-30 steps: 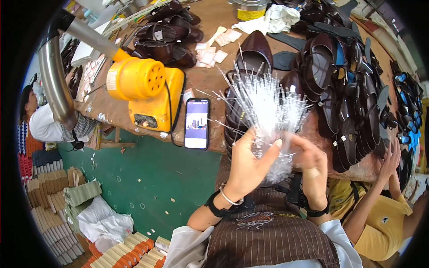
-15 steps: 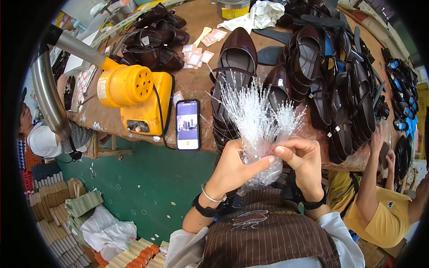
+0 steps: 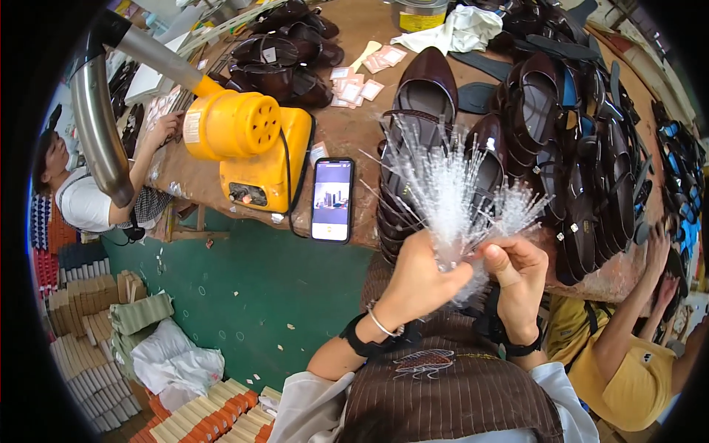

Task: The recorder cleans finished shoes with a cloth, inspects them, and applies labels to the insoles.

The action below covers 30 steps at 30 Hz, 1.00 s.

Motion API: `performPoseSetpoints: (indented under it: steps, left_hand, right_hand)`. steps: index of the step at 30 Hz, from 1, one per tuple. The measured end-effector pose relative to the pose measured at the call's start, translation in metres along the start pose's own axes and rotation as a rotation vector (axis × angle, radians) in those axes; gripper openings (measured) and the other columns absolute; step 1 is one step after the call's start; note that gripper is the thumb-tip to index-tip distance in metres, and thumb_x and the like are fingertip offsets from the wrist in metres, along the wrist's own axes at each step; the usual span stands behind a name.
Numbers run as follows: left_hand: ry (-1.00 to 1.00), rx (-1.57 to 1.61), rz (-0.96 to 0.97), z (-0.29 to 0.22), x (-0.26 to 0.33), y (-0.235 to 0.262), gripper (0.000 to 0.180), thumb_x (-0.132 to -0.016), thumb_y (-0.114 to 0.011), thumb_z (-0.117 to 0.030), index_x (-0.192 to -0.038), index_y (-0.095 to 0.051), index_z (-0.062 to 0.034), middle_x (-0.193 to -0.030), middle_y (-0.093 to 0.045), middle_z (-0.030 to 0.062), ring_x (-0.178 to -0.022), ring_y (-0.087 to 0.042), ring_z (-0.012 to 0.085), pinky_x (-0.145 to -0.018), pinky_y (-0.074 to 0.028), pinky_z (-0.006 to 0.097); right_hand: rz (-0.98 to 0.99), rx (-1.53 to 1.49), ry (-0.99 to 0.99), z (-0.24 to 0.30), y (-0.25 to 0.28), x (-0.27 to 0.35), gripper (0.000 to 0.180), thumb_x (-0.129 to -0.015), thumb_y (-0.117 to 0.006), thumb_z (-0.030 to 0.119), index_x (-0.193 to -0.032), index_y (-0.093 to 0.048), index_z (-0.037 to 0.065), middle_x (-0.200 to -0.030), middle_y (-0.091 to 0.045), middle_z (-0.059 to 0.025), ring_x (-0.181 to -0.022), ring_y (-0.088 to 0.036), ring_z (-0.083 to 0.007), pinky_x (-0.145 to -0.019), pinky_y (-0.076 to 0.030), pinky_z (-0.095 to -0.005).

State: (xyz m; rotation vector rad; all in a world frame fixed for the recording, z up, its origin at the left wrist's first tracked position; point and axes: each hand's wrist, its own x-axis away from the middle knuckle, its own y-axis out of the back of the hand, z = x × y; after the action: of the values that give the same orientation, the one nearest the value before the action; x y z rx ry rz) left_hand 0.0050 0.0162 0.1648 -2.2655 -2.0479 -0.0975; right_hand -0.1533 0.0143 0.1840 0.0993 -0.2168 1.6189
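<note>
Clasping clear, wispy plastic-strand bundle [image 3: 452,196] low down: left hand [image 3: 428,277] | right hand [image 3: 519,277] pinching its 5 o'clock side | bundle at near edge of brown worktop [image 3: 341,133] | glossy burgundy pointed shoe [image 3: 428,70], 12 o'clock | black rectangular phone [image 3: 332,201], 9 o'clock

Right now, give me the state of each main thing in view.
Clear strands: bunched, upper ends fanned out
Left hand: closed around the strands
Right hand: pinching some strands
Phone: face up, screen lit
Yellow machine: cannot tell if running
White cloth: crumpled
Dark shoes: stacked
</note>
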Motion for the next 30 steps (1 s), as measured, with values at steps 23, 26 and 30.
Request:
performPoseSetpoints:
  steps: [23, 26, 30]
  left_hand:
    - [-0.111, 0.323, 0.015, 0.008, -0.006, -0.023, 0.025, -0.082, -0.073, -0.017, -0.095, -0.061, -0.0002, -0.084, -0.06, 0.0036, -0.077, -0.054, 0.0126, -0.07, -0.046, 0.03]
    - [0.079, 0.37, 0.14, 0.004, -0.008, -0.011, 0.023, -0.086, -0.072, -0.014, -0.1, -0.058, -0.0027, -0.087, -0.054, -0.0023, -0.082, -0.05, 0.0076, -0.072, -0.043, 0.025]
    - [0.06, 0.137, 0.249, -0.001, -0.01, -0.009, 0.023, -0.079, -0.077, -0.01, -0.089, -0.056, -0.0058, -0.086, -0.053, -0.0021, -0.081, -0.049, 0.0073, -0.073, -0.042, 0.024]
  right_hand:
    - [-0.131, -0.127, 0.089, -0.009, 0.005, -0.014, 0.013, -0.09, -0.067, 0.012, -0.088, -0.066, -0.001, -0.078, -0.065, -0.0023, -0.066, -0.051, -0.0057, -0.06, -0.037, -0.0206]
    - [-0.141, -0.039, 0.208, 0.0, -0.004, -0.014, 0.011, -0.091, -0.065, 0.009, -0.093, -0.067, -0.002, -0.081, -0.066, -0.0028, -0.073, -0.056, -0.0074, -0.066, -0.043, -0.0201]
    - [-0.022, -0.086, 0.087, -0.002, 0.001, -0.013, 0.011, -0.09, -0.065, 0.007, -0.092, -0.067, -0.004, -0.084, -0.067, -0.0046, -0.078, -0.06, -0.0097, -0.072, -0.046, -0.0221]
